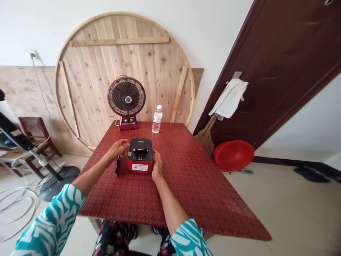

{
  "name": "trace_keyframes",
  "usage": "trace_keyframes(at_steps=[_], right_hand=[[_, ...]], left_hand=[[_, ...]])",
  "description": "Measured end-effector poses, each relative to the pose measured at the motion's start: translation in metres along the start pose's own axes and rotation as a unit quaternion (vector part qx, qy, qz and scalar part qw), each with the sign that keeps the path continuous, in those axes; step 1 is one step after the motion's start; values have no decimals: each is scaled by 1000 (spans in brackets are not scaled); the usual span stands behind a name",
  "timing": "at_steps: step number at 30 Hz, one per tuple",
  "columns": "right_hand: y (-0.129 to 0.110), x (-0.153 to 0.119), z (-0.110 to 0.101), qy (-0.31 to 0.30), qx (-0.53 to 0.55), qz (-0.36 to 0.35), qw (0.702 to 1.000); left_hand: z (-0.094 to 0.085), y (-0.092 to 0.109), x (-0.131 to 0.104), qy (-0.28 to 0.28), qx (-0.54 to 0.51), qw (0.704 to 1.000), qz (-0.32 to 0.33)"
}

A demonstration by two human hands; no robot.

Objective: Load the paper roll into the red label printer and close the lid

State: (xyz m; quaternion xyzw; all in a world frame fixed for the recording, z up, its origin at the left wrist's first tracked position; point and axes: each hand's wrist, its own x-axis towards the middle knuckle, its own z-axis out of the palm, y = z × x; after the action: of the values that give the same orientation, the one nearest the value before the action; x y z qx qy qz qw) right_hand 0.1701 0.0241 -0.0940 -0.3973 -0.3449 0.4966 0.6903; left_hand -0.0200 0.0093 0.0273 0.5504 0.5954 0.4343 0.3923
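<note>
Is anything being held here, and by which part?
The right hand cups the right side of the red-and-black box, steadying it, perhaps. Whether the left hand, beside the box's left side, holds anything cannot be told.

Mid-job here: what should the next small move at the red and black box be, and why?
I'd probably reach the left hand to the small black object: it lies close by, on top of the red and black box, while the right hand is against the box's right side and could steady it.
</note>
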Motion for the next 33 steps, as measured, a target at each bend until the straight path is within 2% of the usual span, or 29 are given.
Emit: trace_keyframes(at_steps=[4, 10, 17, 26, 33], right_hand=[[3, 2, -2, -6, 14, 14, 1000], [1, 4, 1, 6, 11, 7, 1000], [-5, 2, 2, 17, 20, 5, 1000], [-2, 2, 1, 12, 27, 19, 999], [3, 3, -2, 14, 10, 14, 1000]], left_hand=[[0, 6, 0, -49, 31, 996, -74], [-8, -3, -8, -111, 11, 991, -80], [-14, -4, -1, -155, -49, 977, -136], [-17, -7, -1, -196, -100, 960, -175], [-14, -12, 3, -199, -113, 952, -202]])
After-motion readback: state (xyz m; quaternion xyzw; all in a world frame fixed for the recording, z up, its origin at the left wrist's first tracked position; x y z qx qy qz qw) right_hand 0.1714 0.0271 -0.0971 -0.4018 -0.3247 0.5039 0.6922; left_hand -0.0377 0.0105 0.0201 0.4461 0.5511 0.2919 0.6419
